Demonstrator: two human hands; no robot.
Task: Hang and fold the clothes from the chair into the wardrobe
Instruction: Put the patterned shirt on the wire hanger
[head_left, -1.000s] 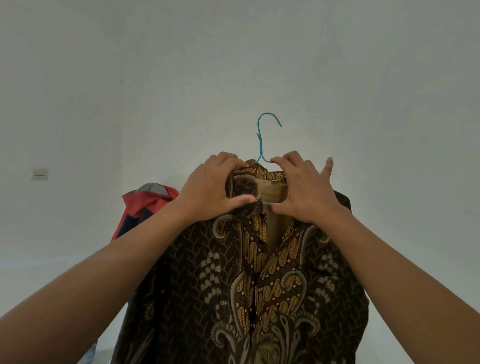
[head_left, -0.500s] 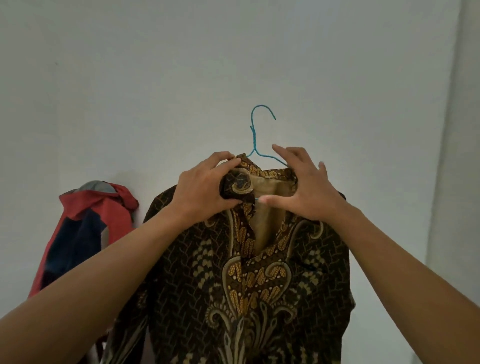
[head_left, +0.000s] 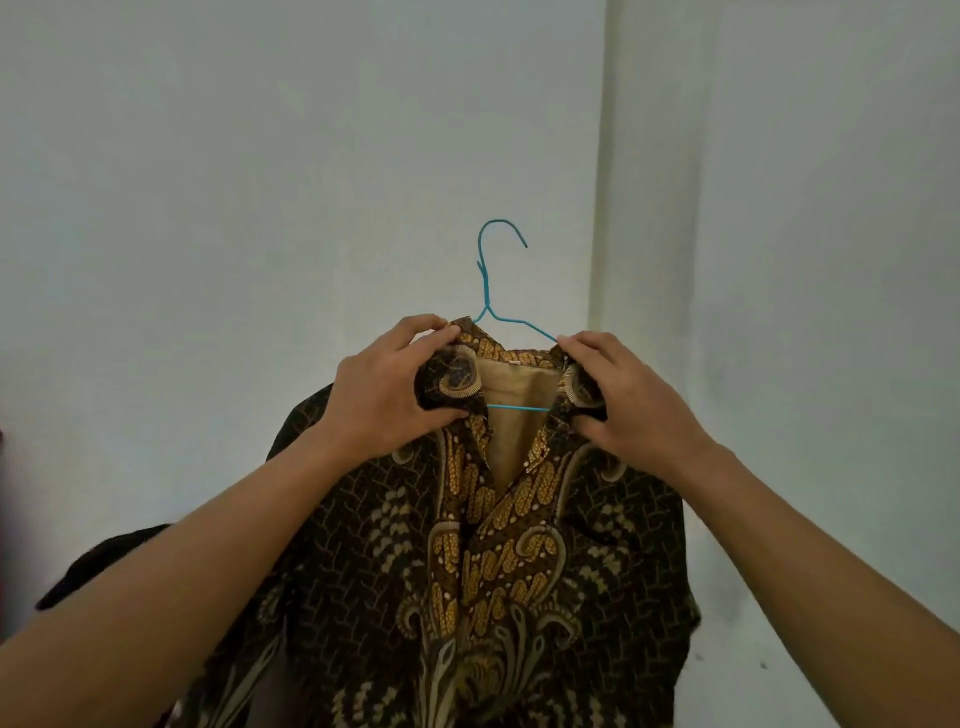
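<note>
I see a pale wall (head_left: 260, 208) behind the shirt (head_left: 519, 571), with a corner edge running down above and to the right of it. The shirt is held up in the air, front toward me. It is dark brown batik with a fine crack-like pattern, gold and cream scrolls down the middle, and a plain tan lining showing in the open neck. A dark cloth (head_left: 104, 561) pokes out at the shirt's lower left side; I cannot tell what it is.

My left hand (head_left: 384, 395) grips the left collar flap, fingers curled over its top and thumb beneath. My right hand (head_left: 639, 400) pinches the right flap the same way.

A thin blue wire hanger (head_left: 488, 280) sits inside the shirt. Its hook rises free above the collar and its bar crosses the open neck.
</note>
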